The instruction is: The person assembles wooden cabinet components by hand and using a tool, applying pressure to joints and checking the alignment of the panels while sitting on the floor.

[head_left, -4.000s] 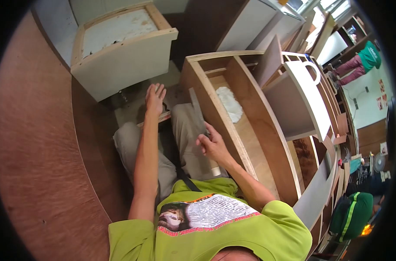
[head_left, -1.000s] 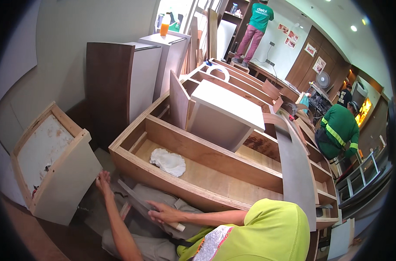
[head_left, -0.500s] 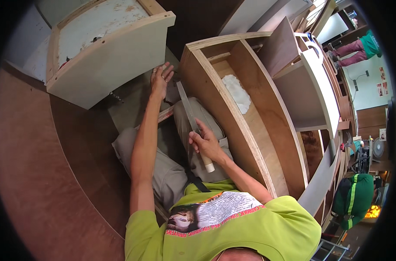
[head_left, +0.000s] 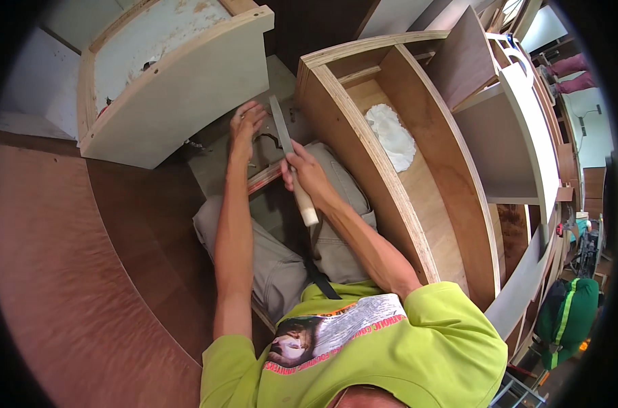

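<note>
A flat file (head_left: pixel 281 126) with a pale wooden handle is in my right hand (head_left: pixel 307 175), whose fingers wrap round it where blade and handle meet. The blade tilts up and away, its tip near the lower right corner of a cream panel (head_left: pixel 186 98) with bare wood edges. Next to that corner is my left hand (head_left: pixel 245 128), its fingers stretched out and holding nothing. Whether its fingertips touch the panel I cannot tell. Both hands are above my knees as I sit low.
At my right stands an open plywood cabinet frame (head_left: pixel 380 163) with a curved front and a crumpled white sheet (head_left: pixel 390 136) inside. A large brown curved panel (head_left: pixel 64 272) lies at my left. A person in green (head_left: pixel 568 316) is at the far right.
My right hand has moved up and slightly left with the file, bringing the blade closer to my left hand. The view has shifted a little.
</note>
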`<state>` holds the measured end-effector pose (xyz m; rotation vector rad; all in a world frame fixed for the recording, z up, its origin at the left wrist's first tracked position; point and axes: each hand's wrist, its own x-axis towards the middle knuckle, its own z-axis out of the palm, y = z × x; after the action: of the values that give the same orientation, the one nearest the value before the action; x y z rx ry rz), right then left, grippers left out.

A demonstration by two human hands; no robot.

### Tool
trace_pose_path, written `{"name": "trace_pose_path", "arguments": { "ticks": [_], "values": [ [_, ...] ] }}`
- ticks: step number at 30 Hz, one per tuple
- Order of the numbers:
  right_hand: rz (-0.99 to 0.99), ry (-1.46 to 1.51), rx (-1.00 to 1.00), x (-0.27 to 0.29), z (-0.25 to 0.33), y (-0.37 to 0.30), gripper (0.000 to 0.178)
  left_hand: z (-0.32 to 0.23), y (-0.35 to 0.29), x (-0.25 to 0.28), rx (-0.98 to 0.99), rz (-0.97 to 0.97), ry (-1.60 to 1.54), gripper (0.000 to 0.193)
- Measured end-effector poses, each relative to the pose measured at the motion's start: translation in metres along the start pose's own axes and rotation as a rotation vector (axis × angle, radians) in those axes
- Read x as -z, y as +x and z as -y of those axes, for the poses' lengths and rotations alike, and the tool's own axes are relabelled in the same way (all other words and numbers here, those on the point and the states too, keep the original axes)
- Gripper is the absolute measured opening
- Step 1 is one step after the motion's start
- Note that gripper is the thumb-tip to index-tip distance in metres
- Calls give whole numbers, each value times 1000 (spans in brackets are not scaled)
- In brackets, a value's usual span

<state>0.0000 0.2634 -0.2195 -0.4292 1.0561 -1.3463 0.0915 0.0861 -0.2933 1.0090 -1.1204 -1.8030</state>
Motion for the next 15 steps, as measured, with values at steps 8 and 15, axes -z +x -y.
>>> {"name": "trace_pose_path", "arguments": {
  "ticks": [8,15],
  "values": [
    [6,225,-31,-5,9,53,46,-17,-73,62,-113,-286,280,28],
    [90,62,34,-6,10,87,55,-17,-101,61,-149,-279,566,26]
  ]
}}
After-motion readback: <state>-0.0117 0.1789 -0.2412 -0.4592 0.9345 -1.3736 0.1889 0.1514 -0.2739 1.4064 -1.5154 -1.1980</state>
